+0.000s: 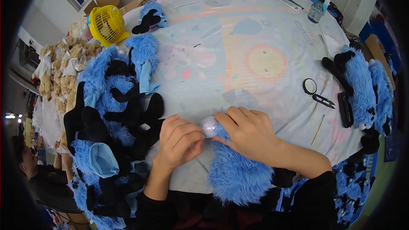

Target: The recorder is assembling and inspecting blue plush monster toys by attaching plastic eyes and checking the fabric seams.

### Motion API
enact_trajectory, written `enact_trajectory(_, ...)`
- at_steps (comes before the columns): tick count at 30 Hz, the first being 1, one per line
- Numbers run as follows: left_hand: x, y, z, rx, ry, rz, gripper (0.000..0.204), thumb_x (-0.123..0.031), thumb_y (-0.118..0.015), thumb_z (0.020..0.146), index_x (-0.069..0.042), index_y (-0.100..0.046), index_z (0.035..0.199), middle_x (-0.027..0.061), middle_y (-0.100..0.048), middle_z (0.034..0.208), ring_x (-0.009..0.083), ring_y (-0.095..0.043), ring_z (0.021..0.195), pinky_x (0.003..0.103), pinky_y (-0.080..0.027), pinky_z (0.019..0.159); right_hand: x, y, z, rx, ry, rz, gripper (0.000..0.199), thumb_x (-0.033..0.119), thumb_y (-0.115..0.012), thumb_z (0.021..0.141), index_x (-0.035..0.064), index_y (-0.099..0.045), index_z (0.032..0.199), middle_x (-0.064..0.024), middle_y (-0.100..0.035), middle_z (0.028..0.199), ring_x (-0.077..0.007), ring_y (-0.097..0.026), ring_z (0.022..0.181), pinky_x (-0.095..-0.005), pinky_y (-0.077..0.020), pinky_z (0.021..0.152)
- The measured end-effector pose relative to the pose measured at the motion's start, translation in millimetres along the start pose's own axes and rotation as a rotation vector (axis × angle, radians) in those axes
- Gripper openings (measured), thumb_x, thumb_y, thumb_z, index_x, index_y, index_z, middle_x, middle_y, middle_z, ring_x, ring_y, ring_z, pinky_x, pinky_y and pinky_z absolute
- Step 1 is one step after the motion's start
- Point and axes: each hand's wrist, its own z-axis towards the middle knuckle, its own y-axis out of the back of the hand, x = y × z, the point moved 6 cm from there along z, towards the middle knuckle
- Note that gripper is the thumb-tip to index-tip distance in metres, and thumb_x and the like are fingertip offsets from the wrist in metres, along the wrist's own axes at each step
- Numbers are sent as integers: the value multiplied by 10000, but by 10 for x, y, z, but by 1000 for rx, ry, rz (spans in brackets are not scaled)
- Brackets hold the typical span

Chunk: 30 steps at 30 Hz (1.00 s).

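A shaggy blue plush toy lies at the table's near edge, partly under my right forearm. My right hand is closed round its upper end, thumb and fingers pressing beside a shiny white ball that looks like an eye. Just left of the ball, my left hand is raised with its fingers curled and thumb and forefinger pinched together. Whatever that pinch holds is too small to make out. A black limb of the toy sticks out below my right forearm.
Blue plush pieces with black limbs are heaped at left, beside a yellow fan. At right lie a tape roll, thread snips, a thin stick and more plush toys. Bottles stand far right. Another person works at left.
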Motion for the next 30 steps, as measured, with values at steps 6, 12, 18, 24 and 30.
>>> enact_trajectory(6,28,24,-31,112,41,-29,167,-64,-645,642,-92,-574,791,9,-574,883,155,-515,780,341,-432,807,-139,-12,8,83,-69,216,404,263,-726,652,60,-571,965,-30,-499,799,-149,-487,575,-242,-397,494)
enact_trajectory(12,287,-32,-271,-194,893,-1037,74,-59,-590,737,-54,-553,801,36,-550,823,164,-506,767,310,-435,759,-125,48,51,-1,-118,384,421,280,-735,668,56,-577,987,-33,-522,813,-152,-492,587,-236,-416,537)
enact_trajectory(18,159,-108,-315,198,1010,-997,81,-112,-522,836,-32,-531,840,71,-531,824,185,-509,782,292,-436,728,-43,113,45,-28,-74,353,424,258,-742,672,44,-580,1000,-44,-547,842,-159,-513,629,-239,-432,581)
enact_trajectory(24,144,215,-335,-255,645,-1395,109,-140,-467,885,-45,-498,841,85,-532,867,205,-517,782,272,-438,708,-339,-80,94,-51,-100,746,349,267,-689,742,14,-571,951,-48,-552,784,-145,-487,593,-248,-416,578)
enact_trajectory(30,198,539,-326,-669,954,-1547,100,-125,-444,891,-64,-463,814,81,-536,878,195,-519,773,284,-451,702,-254,-347,69,510,-173,1179,289,230,-669,766,-17,-590,893,-26,-576,719,-117,-457,600,-212,-395,604)
